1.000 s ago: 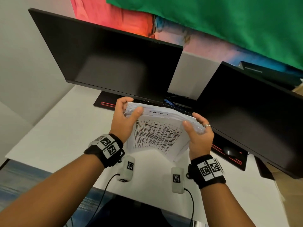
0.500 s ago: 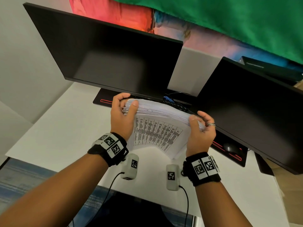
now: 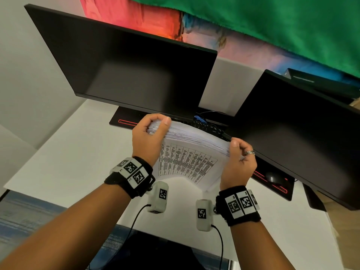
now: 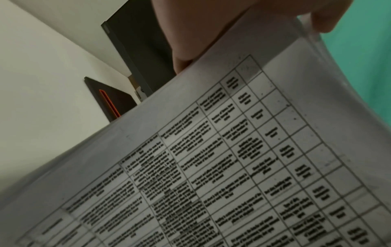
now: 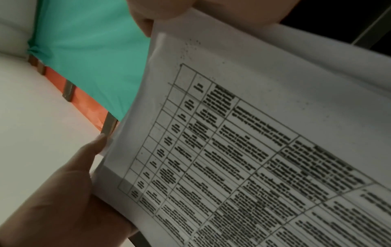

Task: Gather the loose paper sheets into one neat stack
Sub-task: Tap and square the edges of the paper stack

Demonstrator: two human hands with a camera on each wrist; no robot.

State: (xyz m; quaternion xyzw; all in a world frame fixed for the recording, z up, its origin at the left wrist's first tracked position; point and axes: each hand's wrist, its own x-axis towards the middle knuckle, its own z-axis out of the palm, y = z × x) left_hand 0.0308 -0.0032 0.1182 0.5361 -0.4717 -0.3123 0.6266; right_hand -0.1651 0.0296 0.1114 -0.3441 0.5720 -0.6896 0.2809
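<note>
A thick stack of white paper sheets stands on edge above the white desk, its near face printed with a black table. My left hand grips its upper left corner, thumb on top and fingers curled behind. My right hand grips the right edge, a ring on one finger. The top edges fan slightly. In the left wrist view the printed sheet fills the frame, and in the right wrist view the same sheet sits under my thumb, with the other hand's fingers at the far edge.
Two dark monitors stand close behind the stack, one at the left and one at the right. A black mat with red trim carries a mouse. A keyboard lies under the monitors. Green cloth hangs behind.
Both hands have tilted the stack more upright and squeezed it together; the thumbs shifted toward the top edge and the sheets' fanned edges look tighter.
</note>
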